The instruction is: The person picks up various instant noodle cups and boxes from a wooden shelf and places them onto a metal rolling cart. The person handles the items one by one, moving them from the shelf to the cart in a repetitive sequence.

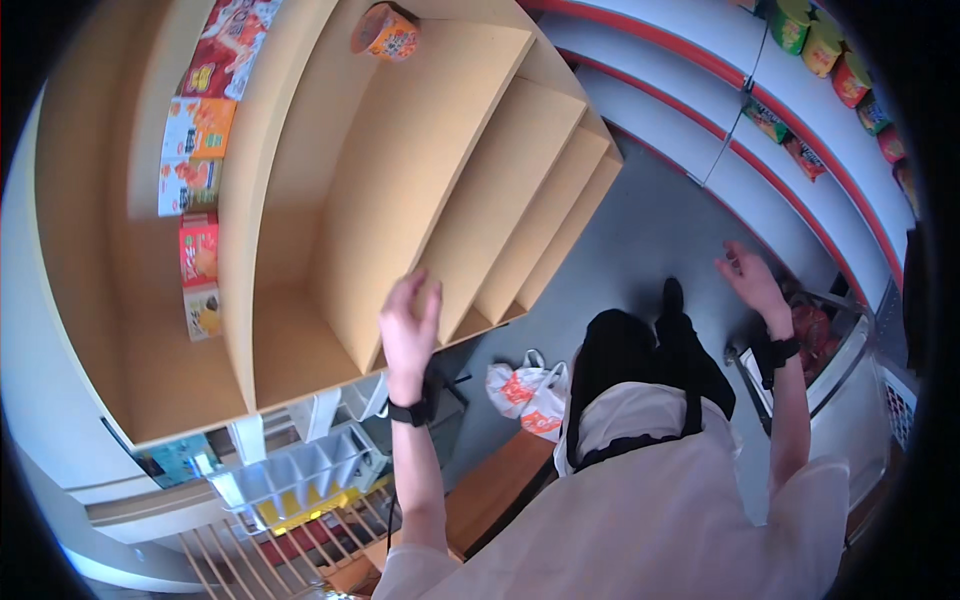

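Observation:
My left hand (409, 322), a dark band at its wrist, is raised beside the front edge of a light wooden shelf unit (420, 247) with its fingers loosely curled and nothing in them. Whether it touches the wood I cannot tell. My right hand (744, 279) hangs over the grey floor, fingers apart, holding nothing. On an upper board of the wooden unit stands an orange instant noodle cup (394, 34). Along the neighbouring board runs a row of printed food boxes, among them a red box (199, 251) and an orange and white box (199, 127).
White shelves with red edges (660, 82) curve along the right, bearing noodle cups (821, 52) and packets (806, 156). White and orange plastic bags (529, 394) lie on the floor by my legs. A basket (847, 375) with red contents stands at right; clear bins (300, 472) are lower left.

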`<state>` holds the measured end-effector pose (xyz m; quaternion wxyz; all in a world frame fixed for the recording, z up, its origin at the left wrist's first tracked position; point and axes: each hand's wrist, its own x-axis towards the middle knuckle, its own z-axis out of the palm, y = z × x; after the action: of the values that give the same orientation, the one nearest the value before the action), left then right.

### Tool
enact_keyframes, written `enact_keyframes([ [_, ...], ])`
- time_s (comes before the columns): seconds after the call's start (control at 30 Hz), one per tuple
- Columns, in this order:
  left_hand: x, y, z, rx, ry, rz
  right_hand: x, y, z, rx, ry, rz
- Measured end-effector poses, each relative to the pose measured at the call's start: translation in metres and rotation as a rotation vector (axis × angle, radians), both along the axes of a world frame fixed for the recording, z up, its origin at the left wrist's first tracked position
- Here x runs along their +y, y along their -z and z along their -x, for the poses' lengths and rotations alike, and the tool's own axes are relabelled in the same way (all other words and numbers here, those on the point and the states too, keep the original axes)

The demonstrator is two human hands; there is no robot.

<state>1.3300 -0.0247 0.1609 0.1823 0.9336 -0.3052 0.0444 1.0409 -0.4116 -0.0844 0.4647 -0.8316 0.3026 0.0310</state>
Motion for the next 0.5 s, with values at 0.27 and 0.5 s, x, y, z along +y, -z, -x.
enact_keyframes([
  [0.27, -0.129, -0.023, -0.238, -0.071, 0.041, 0.101, -0.007, 0.053, 0.003, -0.009, 0.383, -0.198],
  [0.5, -0.229, -0.001, -0.393, -0.331, 0.113, 0.094, 0.053, 0.06, 0.08, 0.221, 0.732, -0.144],
])
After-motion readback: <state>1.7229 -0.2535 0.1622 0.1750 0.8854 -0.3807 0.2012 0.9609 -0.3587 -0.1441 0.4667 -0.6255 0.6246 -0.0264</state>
